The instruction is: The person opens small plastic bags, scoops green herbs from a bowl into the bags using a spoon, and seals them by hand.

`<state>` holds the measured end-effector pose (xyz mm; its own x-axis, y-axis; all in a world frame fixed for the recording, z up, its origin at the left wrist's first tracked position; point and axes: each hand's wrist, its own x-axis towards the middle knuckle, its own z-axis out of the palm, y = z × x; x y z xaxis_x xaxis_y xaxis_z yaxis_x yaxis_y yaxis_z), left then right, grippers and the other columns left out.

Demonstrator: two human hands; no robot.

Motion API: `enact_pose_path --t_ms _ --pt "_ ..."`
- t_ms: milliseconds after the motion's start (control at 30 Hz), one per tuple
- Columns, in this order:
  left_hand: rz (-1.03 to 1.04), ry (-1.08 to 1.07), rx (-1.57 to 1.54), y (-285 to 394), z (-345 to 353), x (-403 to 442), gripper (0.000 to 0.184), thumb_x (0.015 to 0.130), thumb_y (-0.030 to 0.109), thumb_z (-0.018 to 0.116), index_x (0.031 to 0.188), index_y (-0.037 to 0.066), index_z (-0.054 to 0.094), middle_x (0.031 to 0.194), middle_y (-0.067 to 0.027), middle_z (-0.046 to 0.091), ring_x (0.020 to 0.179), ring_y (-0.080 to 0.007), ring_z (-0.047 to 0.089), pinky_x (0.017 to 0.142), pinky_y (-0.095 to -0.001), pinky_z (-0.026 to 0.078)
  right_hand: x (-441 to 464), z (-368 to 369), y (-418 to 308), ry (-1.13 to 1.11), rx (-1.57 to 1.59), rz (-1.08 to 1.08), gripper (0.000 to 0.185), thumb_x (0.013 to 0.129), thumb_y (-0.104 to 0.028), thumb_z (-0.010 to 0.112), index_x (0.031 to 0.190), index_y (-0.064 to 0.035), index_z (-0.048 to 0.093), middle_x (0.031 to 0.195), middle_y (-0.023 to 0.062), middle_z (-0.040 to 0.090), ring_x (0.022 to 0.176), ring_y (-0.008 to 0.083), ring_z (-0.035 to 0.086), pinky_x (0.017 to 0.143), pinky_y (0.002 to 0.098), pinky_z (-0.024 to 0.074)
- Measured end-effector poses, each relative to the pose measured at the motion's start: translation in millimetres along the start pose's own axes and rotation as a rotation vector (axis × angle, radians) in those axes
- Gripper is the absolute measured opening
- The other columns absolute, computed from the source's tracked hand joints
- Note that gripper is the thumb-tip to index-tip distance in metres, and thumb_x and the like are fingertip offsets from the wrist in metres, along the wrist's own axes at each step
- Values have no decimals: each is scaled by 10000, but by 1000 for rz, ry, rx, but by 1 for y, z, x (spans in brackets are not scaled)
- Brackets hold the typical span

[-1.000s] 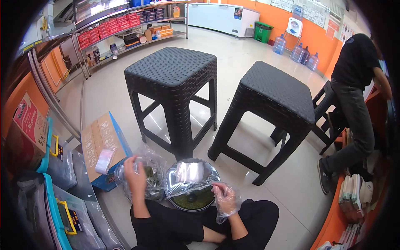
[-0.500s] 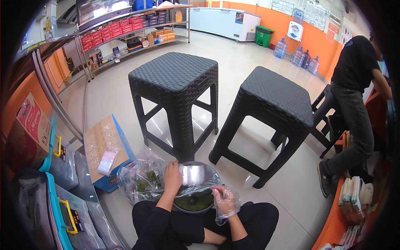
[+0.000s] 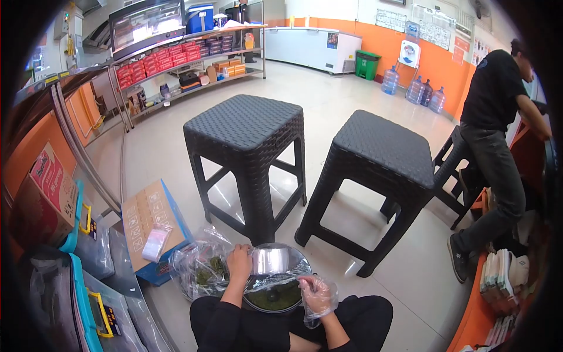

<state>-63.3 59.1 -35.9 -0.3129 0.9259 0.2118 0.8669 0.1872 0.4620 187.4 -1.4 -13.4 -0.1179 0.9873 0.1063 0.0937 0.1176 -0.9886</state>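
Observation:
A round tray with dark green contents stands on the floor before my crossed legs, a silvery piece and clear plastic over its top. My bare left hand is at the tray's left edge; its fingertips are too small to read. My right hand, in a clear plastic glove, pinches the clear plastic at the tray's right side. A clear plastic bag with green leafy stuff lies left of the tray, beside my left hand.
Two black stools stand ahead. A cardboard box with small plastic bags on it is at left, near lidded bins. A person bends at the right by an orange shelf. Metal shelving stands farther back.
My left hand has moved right, from above the leafy bag to the tray's edge. My right hand has stayed at the tray's right side. The view has tilted up.

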Motion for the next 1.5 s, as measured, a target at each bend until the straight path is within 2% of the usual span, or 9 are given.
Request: enact_pose_path --t_ms 200,367,500,700,833,1067,1267,1367,1500 --pt "91 139 -73 7 -1 -3 122 729 72 646 850 61 642 883 -121 625 836 -337 618 734 -436 490 0 2 0 20 37 21 129 904 -71 587 975 -31 686 759 -4 624 659 61 537 606 231 442" --pt "16 191 -286 39 -32 -13 52 819 108 631 838 60 629 873 -103 635 827 -322 609 711 -418 479 0 -2 0 -23 -83 67 155 925 -58 553 1024 -27 669 783 5 613 737 77 560 685 226 449" --pt "295 456 -251 63 -66 -30 50 827 89 654 868 60 655 839 -82 628 778 -287 591 669 -397 467 0 0 -3 -16 61 40 151 922 -65 568 1032 -27 665 789 5 610 730 77 552 679 223 446" --pt "195 -59 -654 77 -61 -69 91 807 121 714 841 43 682 838 -62 654 741 -184 597 651 -301 459 -3 5 -14 7 26 -38 198 881 -74 640 1072 -26 652 816 9 629 729 66 549 652 234 454" --pt "285 -306 -834 86 -42 -74 150 849 156 697 948 45 707 908 -52 679 787 -146 615 670 -262 461 -1 5 0 -30 125 -97 181 874 -74 657 1049 -26 648 835 24 641 725 75 557 643 239 455" --pt "247 -364 -788 84 -39 -73 143 845 134 686 931 23 710 898 -76 695 821 -158 642 718 -277 488 3 -3 19 -25 -69 -154 110 874 -48 641 981 -28 631 813 28 621 679 71 537 589 234 433" --pt "176 -199 -774 87 -46 -72 129 818 146 694 872 29 706 859 -80 679 835 -216 630 716 -312 481 2 16 -8 379 105 -167 229 841 -105 715 1031 -48 600 674 -33 494 589 55 465 532 227 392" --pt "233 -105 -708 89 -46 -71 107 798 125 705 842 28 706 832 -76 677 818 -211 627 710 -303 477 -5 12 9 92 72 10 237 836 -121 729 1024 -41 608 703 -32 520 599 50 481 540 217 401" --pt "249 -143 -751 92 -40 -79 80 783 96 709 836 36 705 836 -71 675 799 -204 625 684 -290 473 -8 17 -22 69 -11 -128 212 858 -143 707 1024 -27 644 793 27 641 656 86 573 603 236 469"
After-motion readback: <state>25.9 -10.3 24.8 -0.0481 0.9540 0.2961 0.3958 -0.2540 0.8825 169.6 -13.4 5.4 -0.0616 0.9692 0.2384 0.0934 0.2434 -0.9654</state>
